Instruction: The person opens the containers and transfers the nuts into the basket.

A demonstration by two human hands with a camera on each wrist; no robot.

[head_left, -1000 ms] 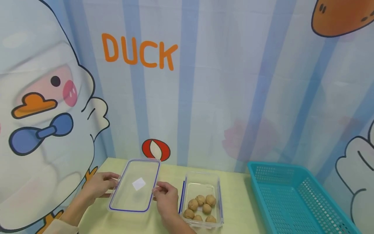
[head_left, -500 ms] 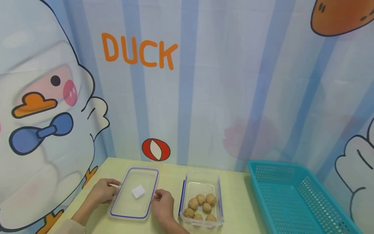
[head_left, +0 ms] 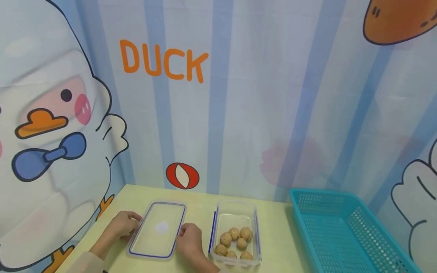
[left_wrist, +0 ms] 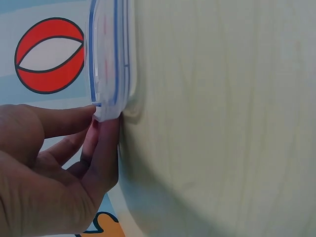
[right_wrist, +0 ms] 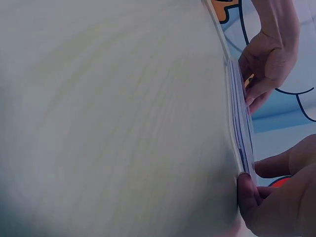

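Observation:
A clear plastic lid (head_left: 151,239) with a blue seal line lies nearly flat at or just above the table, a small white label showing in its middle. My left hand (head_left: 122,225) pinches its left edge; in the left wrist view thumb and fingers grip a corner of the lid (left_wrist: 109,59). My right hand (head_left: 190,240) pinches the opposite edge, which the right wrist view also shows, with the left hand (right_wrist: 269,61) farther along. Right of my right hand stands an uncovered clear container (head_left: 235,206) with several walnuts (head_left: 225,239) in its near half.
A turquoise plastic basket (head_left: 298,218) stands at the right side of the pale yellow table (head_left: 276,235). Behind the table hangs a printed curtain (head_left: 252,94) with stripes and cartoon ducks.
Both hands have lowered the lid toward the table and drawn it slightly nearer, keeping hold of its two edges. The container of walnuts and the basket have stayed put.

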